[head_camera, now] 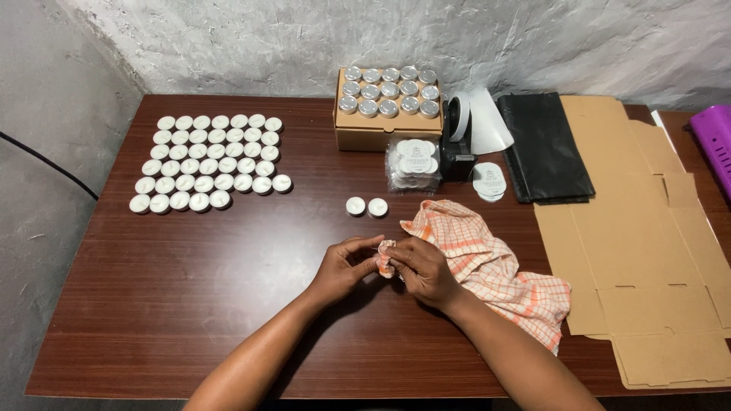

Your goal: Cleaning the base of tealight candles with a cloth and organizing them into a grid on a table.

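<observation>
Both my hands meet over the middle of the dark wooden table (190, 304). My left hand (344, 268) and my right hand (423, 270) pinch a small round object wrapped in a corner of the orange-and-white checked cloth (487, 266); the object itself is mostly hidden by cloth and fingers. The rest of the cloth lies crumpled to the right under my right forearm. Two white tealight candles (366, 207) sit side by side just beyond my hands.
Rows of white tealights (209, 163) fill the table's left part. A cardboard box of metal-cupped tealights (388, 91) stands at the back, with a bag of white discs (415, 164), a label dispenser (464, 129), black bags (544, 144) and flattened cardboard (647, 236) to the right.
</observation>
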